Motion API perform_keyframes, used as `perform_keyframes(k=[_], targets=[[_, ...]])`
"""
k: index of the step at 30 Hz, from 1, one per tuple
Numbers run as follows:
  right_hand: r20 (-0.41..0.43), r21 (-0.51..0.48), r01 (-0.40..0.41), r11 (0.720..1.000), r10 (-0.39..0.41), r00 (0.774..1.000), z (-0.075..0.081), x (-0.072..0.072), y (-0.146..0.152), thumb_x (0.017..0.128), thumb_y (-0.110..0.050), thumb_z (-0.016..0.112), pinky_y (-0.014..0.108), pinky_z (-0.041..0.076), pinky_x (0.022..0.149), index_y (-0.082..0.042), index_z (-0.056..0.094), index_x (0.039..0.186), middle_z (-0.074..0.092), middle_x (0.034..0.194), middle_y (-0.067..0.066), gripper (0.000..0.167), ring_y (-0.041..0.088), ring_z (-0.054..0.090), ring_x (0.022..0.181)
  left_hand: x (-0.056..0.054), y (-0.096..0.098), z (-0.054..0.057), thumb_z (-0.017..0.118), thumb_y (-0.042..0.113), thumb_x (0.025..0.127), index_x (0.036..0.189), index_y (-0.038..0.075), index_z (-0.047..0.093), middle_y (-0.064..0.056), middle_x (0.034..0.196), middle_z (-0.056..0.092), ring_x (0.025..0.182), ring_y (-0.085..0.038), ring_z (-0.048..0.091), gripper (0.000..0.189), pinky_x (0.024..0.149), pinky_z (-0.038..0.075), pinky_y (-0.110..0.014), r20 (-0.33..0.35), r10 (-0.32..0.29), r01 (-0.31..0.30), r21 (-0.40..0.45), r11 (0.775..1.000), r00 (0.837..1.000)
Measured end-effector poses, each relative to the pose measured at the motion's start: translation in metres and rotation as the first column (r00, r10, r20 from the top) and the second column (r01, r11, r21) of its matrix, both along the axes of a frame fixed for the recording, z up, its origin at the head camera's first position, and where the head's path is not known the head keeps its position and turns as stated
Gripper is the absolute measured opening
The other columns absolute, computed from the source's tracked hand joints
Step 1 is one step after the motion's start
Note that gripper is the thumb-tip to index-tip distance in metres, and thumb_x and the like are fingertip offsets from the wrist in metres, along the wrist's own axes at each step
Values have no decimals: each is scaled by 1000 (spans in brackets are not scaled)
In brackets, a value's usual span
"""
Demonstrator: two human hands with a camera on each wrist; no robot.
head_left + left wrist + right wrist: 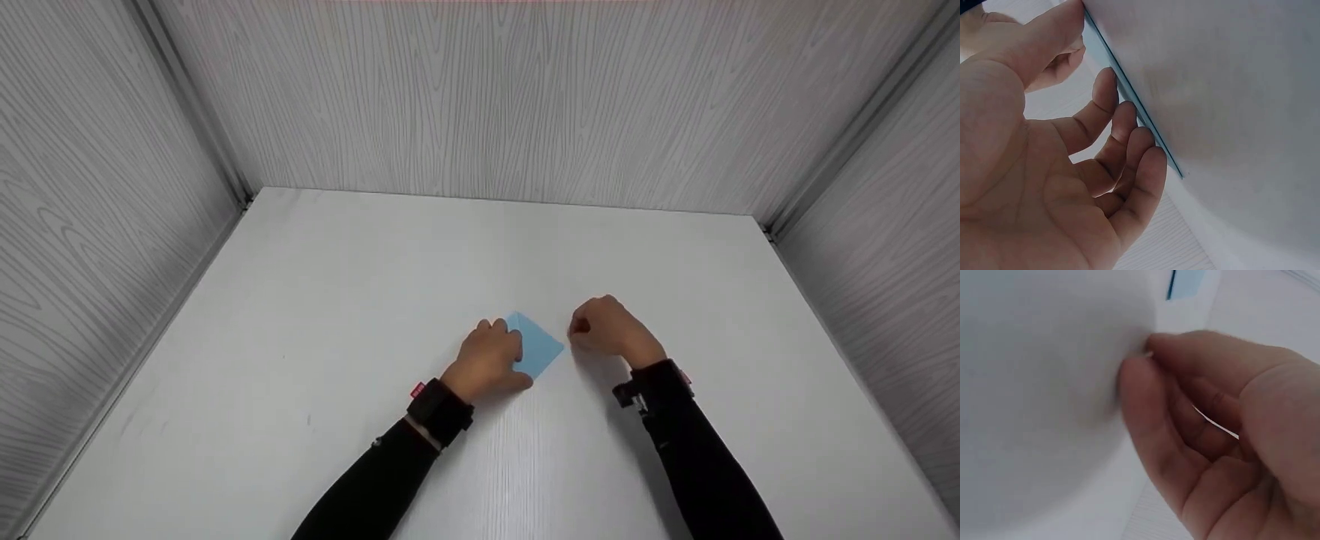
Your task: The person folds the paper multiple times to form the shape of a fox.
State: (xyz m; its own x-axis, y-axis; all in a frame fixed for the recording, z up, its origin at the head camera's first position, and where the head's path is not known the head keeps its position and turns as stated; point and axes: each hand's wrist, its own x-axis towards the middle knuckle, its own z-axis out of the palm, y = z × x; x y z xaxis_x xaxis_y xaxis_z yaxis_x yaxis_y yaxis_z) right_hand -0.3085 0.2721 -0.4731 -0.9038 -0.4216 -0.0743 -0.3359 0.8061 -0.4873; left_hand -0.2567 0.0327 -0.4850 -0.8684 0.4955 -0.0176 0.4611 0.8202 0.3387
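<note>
A small blue sheet of folded paper point(538, 348) lies on the white table, one corner pointing to the right. My left hand point(486, 358) covers its left part, with bent fingertips and thumb resting on it. Seen edge-on in the left wrist view, the paper point(1129, 93) is thin and flat under those fingertips. Just right of the paper, apart from it, my right hand point(609, 330) is at the tabletop with curled fingers. In the right wrist view its thumb and index fingertip come close together, and no object shows between them.
The white tabletop point(360, 262) surrounds both hands. Grey wood-grain panels stand at the back point(480, 105), left point(82, 210) and right point(885, 247). Black bands with small devices are strapped round both wrists, over black sleeves.
</note>
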Motion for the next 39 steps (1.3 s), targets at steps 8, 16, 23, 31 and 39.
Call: perform_keyframes(k=[8, 16, 23, 31, 39], targets=[[-57, -35, -162, 986, 160, 985, 6, 21, -31, 89, -2, 75, 36, 54, 78, -8, 80, 92, 72, 85, -2, 8, 15, 62, 82, 1, -1, 1, 83, 35, 85, 99, 7, 70, -9, 97, 60, 86, -22, 48, 34, 72, 41, -29, -26, -28, 28, -14, 1000, 999], [-44, 25, -207, 978, 208, 977, 2, 28, -44, 84, 0, 80, 33, 50, 76, -7, 80, 94, 67, 83, 1, 12, 15, 56, 80, 0, 2, 2, 84, 36, 84, 96, 7, 68, -6, 92, 56, 84, -20, 44, 36, 69, 38, -29, -3, -17, 17, -20, 1000, 1000], [-112, 57, -227, 972, 233, 966, 3, 36, -46, 80, 0, 85, 35, 51, 77, -4, 76, 95, 64, 89, 10, 18, 20, 57, 82, 1, 4, 9, 86, 31, 84, 96, 4, 67, -6, 91, 52, 82, -20, 42, 34, 66, 37, -28, -8, -29, 29, -39, 999, 1000], [-96, 73, -189, 979, 195, 976, -1, 37, -52, 81, -8, 85, 34, 50, 75, -5, 75, 95, 60, 87, 4, 18, 19, 55, 81, 0, 0, 9, 86, 24, 83, 80, 10, 66, -2, 86, 55, 79, -18, 45, 24, 65, 40, -29, -32, -57, 54, -68, 996, 998], [-127, 52, -229, 972, 234, 964, -4, 35, -53, 79, -9, 87, 32, 47, 71, -6, 70, 99, 60, 86, 8, 26, 18, 52, 78, 0, -3, 8, 83, 23, 82, 63, 13, 68, -1, 80, 59, 76, -20, 47, 25, 61, 38, -30, -39, -83, 81, -54, 995, 996]])
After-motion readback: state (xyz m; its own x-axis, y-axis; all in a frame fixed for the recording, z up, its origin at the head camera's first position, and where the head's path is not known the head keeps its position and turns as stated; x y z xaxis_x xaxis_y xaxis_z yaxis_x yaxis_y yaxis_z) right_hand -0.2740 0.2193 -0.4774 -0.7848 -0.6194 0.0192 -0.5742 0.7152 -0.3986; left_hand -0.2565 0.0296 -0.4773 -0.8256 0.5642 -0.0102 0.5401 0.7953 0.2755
